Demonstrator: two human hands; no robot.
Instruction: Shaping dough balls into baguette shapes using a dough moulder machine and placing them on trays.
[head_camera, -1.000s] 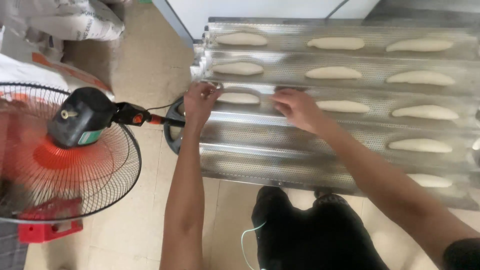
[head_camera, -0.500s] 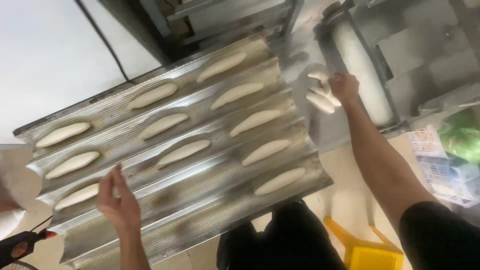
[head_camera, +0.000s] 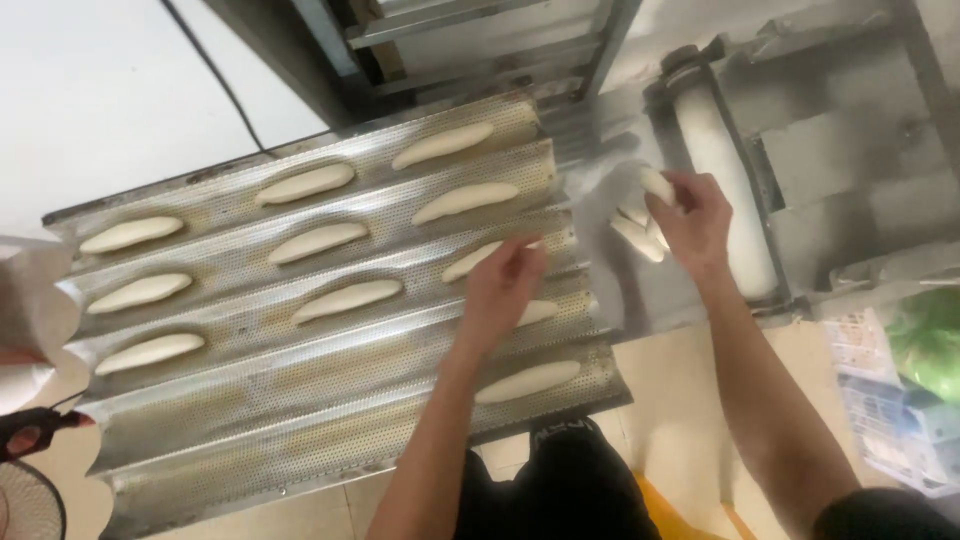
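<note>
A perforated metal baguette tray (head_camera: 300, 420) with wavy channels holds several long white dough pieces (head_camera: 345, 300). My left hand (head_camera: 500, 290) hovers over the tray's right side, fingertips touching a dough piece (head_camera: 475, 260) in the third channel. My right hand (head_camera: 692, 222) reaches to the metal chute of a dough moulding machine (head_camera: 720, 150) and pinches one dough piece (head_camera: 656, 185); a few more pieces (head_camera: 636, 232) lie beside it on the chute.
A rack frame (head_camera: 450, 40) stands behind the tray. A fan with a red and black clip (head_camera: 30, 440) is at the lower left. Green and blue packages (head_camera: 910, 380) sit at the right. My dark trousers (head_camera: 560, 480) show below.
My left hand moved from the tray's left end to its right side onto a dough piece. My right hand stays at the machine chute, now gripping a piece. The view shifted.
</note>
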